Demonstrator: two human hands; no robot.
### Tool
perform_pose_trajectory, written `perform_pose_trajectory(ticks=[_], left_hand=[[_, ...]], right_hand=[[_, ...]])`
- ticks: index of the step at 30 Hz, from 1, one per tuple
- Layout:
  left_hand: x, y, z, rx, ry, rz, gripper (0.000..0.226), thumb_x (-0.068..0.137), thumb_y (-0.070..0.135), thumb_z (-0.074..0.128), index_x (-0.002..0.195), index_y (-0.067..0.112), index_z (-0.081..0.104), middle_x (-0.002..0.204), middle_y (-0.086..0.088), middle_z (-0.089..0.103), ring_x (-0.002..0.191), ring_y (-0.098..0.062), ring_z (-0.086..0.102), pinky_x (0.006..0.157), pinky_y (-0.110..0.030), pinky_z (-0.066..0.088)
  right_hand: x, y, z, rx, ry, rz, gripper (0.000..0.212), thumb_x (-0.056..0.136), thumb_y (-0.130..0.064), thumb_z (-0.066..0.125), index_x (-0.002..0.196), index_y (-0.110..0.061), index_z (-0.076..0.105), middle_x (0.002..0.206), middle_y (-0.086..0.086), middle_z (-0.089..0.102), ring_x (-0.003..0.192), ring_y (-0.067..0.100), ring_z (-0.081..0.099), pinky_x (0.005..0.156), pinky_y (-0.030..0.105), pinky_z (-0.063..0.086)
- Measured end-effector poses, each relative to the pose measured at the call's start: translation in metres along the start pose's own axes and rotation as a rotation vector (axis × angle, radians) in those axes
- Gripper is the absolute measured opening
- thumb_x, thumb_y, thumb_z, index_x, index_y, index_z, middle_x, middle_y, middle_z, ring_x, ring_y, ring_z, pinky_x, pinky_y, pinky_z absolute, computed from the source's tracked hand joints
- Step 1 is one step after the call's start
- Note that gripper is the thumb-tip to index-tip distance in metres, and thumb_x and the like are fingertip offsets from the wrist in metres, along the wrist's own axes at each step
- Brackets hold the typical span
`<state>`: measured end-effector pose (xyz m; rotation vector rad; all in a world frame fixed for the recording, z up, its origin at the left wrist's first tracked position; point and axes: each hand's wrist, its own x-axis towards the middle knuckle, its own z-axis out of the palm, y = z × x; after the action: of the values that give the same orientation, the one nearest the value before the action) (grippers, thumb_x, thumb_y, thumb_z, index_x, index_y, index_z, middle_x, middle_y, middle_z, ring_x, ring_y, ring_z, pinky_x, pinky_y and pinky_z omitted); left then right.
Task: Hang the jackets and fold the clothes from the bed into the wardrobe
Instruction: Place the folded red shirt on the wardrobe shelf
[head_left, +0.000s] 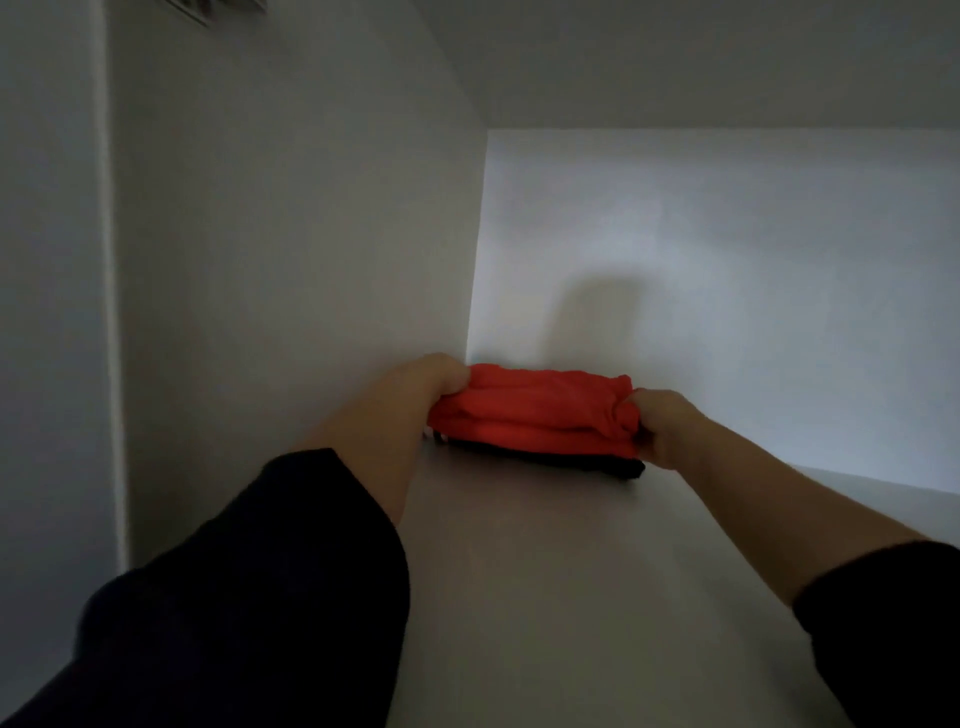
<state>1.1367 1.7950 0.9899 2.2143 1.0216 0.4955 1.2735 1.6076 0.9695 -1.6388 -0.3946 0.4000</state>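
A folded red garment lies deep on a white wardrobe shelf, in the back left corner. Under it shows the edge of a folded dark garment. My left hand grips the red garment's left end, fingers curled into the cloth. At the right end, my right hand grips the red cloth too. Both forearms reach forward over the shelf, with dark sleeves pushed back.
The compartment's white left side wall stands close beside my left hand. The white back panel rises just behind the clothes. Another shelf or top panel closes the space above.
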Motion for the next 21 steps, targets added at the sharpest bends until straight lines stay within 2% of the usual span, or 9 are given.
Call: perform_pose_trajectory(ticks=[4, 7, 12, 14, 17, 18, 19, 20, 21], left_hand=[[0.052, 0.014, 0.007, 0.093, 0.151, 0.042, 0.047, 0.097, 0.026, 0.047, 0.134, -0.001, 0.047, 0.141, -0.02, 0.047, 0.127, -0.033, 0.047, 0.1, -0.034, 0.039], [0.078, 0.024, 0.005, -0.004, 0.303, 0.14, 0.04, 0.091, 0.022, 0.053, 0.125, 0.001, 0.057, 0.129, -0.02, 0.057, 0.118, -0.034, 0.054, 0.096, -0.034, 0.043], [0.099, 0.024, 0.009, -0.072, 0.454, 0.238, 0.034, 0.088, 0.013, 0.051, 0.12, 0.002, 0.056, 0.124, -0.019, 0.058, 0.113, -0.035, 0.055, 0.09, -0.035, 0.043], [0.105, 0.017, 0.022, 0.121, 0.349, 0.156, 0.037, 0.093, 0.015, 0.048, 0.127, 0.001, 0.054, 0.133, -0.02, 0.054, 0.122, -0.034, 0.051, 0.099, -0.037, 0.04], [0.105, 0.003, 0.046, 0.461, 0.288, 0.032, 0.037, 0.098, 0.014, 0.042, 0.131, 0.004, 0.054, 0.137, -0.014, 0.052, 0.126, -0.029, 0.05, 0.101, -0.038, 0.041], [0.104, 0.002, 0.05, 0.537, 0.338, 0.072, 0.035, 0.098, 0.013, 0.04, 0.127, 0.007, 0.057, 0.134, -0.012, 0.055, 0.123, -0.028, 0.053, 0.096, -0.038, 0.044], [0.105, 0.003, 0.051, 0.609, 0.425, 0.171, 0.033, 0.098, 0.014, 0.039, 0.122, 0.009, 0.06, 0.128, -0.009, 0.057, 0.119, -0.028, 0.054, 0.091, -0.038, 0.046], [0.107, 0.005, 0.051, 0.665, 0.517, 0.292, 0.03, 0.097, 0.016, 0.039, 0.117, 0.011, 0.062, 0.123, -0.008, 0.058, 0.115, -0.028, 0.053, 0.086, -0.037, 0.045], [0.109, 0.009, 0.05, 0.699, 0.584, 0.413, 0.028, 0.096, 0.019, 0.04, 0.113, 0.012, 0.062, 0.119, -0.008, 0.057, 0.113, -0.029, 0.05, 0.083, -0.038, 0.043]], right_hand=[[0.046, 0.0, 0.008, 0.06, 0.044, -0.089, 0.023, 0.094, 0.001, 0.048, 0.115, -0.005, 0.056, 0.099, 0.014, 0.056, 0.072, 0.025, 0.055, 0.046, 0.026, 0.051], [0.067, -0.005, 0.011, 0.294, 0.059, -0.198, 0.018, 0.09, 0.005, 0.053, 0.101, -0.007, 0.06, 0.086, 0.012, 0.062, 0.069, 0.023, 0.059, 0.044, 0.026, 0.053], [0.093, -0.01, 0.017, 0.262, 0.067, -0.321, 0.018, 0.092, 0.001, 0.053, 0.102, -0.011, 0.061, 0.095, 0.01, 0.065, 0.085, 0.025, 0.063, 0.079, 0.041, 0.054], [0.101, 0.002, 0.024, 0.133, 0.097, -0.246, 0.011, 0.088, 0.005, 0.054, 0.092, -0.002, 0.061, 0.095, 0.018, 0.065, 0.084, 0.029, 0.062, 0.08, 0.042, 0.056], [0.103, 0.021, 0.031, 0.028, 0.028, -0.074, 0.023, 0.079, 0.016, 0.054, 0.067, -0.003, 0.053, 0.055, 0.011, 0.061, 0.051, 0.023, 0.057, 0.037, 0.022, 0.049], [0.102, 0.023, 0.032, 0.007, 0.028, -0.066, 0.023, 0.078, 0.017, 0.053, 0.066, -0.002, 0.053, 0.051, 0.009, 0.057, 0.048, 0.022, 0.053, 0.033, 0.02, 0.045], [0.102, 0.02, 0.031, -0.029, 0.044, -0.076, 0.017, 0.079, 0.015, 0.053, 0.071, 0.0, 0.056, 0.057, 0.01, 0.055, 0.053, 0.023, 0.053, 0.037, 0.021, 0.048], [0.101, 0.016, 0.03, -0.084, 0.071, -0.098, 0.008, 0.083, 0.009, 0.054, 0.082, 0.003, 0.06, 0.068, 0.013, 0.057, 0.061, 0.025, 0.055, 0.048, 0.025, 0.052], [0.106, 0.01, 0.029, -0.163, 0.119, -0.141, 0.015, 0.088, -0.001, 0.054, 0.1, 0.005, 0.061, 0.084, 0.016, 0.06, 0.075, 0.029, 0.06, 0.066, 0.03, 0.055]])
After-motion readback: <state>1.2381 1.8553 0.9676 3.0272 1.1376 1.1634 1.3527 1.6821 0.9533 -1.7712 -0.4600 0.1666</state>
